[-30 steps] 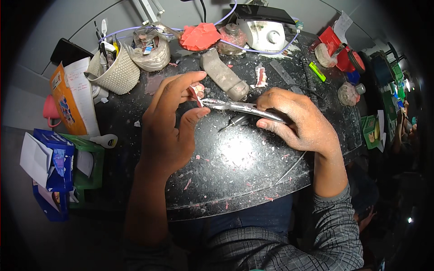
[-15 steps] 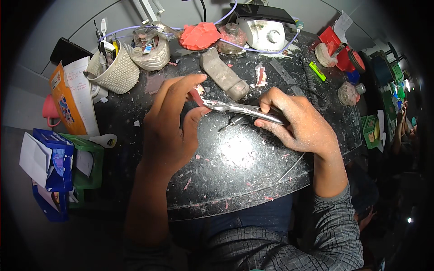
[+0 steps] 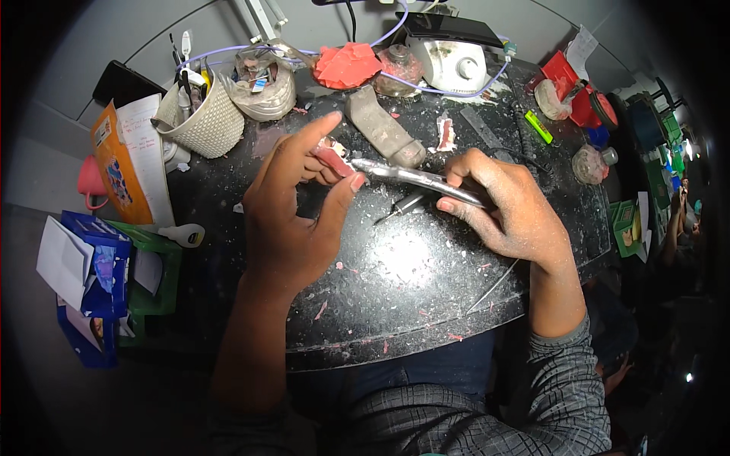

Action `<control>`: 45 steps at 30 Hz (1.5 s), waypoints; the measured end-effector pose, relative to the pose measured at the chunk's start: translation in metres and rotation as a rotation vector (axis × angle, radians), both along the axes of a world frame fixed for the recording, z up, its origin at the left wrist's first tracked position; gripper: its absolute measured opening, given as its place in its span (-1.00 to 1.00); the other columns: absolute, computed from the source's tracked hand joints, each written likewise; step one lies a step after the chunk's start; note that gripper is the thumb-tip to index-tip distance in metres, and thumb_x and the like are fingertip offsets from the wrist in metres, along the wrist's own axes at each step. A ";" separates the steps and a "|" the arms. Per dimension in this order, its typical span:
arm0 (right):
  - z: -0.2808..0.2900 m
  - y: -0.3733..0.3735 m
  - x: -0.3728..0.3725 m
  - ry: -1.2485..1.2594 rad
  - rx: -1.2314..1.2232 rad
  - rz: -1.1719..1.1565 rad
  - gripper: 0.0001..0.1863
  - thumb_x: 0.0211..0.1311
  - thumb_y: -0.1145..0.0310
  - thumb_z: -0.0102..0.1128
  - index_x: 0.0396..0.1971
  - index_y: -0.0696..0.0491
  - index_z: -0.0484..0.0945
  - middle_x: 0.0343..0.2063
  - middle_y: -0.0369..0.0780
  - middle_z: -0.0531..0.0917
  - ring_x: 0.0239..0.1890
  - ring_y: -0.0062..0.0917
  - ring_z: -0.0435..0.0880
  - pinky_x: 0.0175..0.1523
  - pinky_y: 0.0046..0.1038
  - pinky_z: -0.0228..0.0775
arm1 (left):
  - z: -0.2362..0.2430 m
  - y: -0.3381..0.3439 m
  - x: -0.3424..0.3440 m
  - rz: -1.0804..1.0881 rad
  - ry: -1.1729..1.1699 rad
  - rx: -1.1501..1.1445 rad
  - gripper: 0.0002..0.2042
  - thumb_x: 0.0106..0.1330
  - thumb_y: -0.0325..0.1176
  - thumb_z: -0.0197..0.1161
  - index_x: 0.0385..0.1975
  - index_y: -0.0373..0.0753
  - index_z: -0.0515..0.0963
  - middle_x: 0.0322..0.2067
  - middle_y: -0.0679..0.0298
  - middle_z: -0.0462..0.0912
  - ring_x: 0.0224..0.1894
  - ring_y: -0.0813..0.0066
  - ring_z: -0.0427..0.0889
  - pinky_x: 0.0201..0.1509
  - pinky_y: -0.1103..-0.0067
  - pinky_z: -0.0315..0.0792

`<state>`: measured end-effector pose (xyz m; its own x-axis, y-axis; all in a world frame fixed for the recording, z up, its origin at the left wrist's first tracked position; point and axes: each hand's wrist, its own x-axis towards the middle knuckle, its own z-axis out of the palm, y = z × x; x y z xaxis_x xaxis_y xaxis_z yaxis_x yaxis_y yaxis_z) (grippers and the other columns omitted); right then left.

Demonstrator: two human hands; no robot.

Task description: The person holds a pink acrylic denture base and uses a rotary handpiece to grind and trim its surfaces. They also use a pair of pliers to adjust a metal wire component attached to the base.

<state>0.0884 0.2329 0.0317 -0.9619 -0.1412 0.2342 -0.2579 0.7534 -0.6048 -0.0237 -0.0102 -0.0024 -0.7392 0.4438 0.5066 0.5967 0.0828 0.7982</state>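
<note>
My left hand (image 3: pixel 293 220) holds a small pink and white piece (image 3: pixel 333 158), which looks like dental wax with plaster on it, between thumb and fingers. My right hand (image 3: pixel 509 201) is closed round the handles of silver pliers (image 3: pixel 418 177). The pliers' jaws point left and meet the right edge of the piece; whether they bite on it I cannot tell. Beneath the pliers lies a slim dark tool with a thin metal tip (image 3: pixel 407 205), partly covered. Just beyond, a similar pink and white piece (image 3: pixel 445 133) rests beside a grey, block-like rest (image 3: pixel 380 125).
Crumbs and pink shavings litter the black table (image 3: pixel 365 319). Along the back stand a woven basket of tools (image 3: pixel 201 125), a tub (image 3: pixel 262 95), red wax sheets (image 3: pixel 346 67) and a white control box (image 3: pixel 452 68). A green lighter-like object (image 3: pixel 538 127) lies right. Other people's hands show at far right.
The pliers' jaws have turned, showing their narrow side instead of the oval gap. The pink and white piece has tilted in my left fingers, with more of it showing. The view has shifted slightly.
</note>
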 end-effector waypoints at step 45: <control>-0.032 0.001 -0.017 0.231 0.053 -0.078 -0.68 0.22 0.65 0.23 -0.01 0.14 0.53 -0.18 -0.03 0.61 -0.14 -0.12 0.65 0.05 -0.23 0.50 | -0.001 0.007 0.005 -0.303 -0.529 0.253 -0.75 0.56 -0.43 0.11 0.11 -0.37 0.32 -0.14 0.01 0.63 -0.39 0.54 0.56 -0.29 0.66 0.46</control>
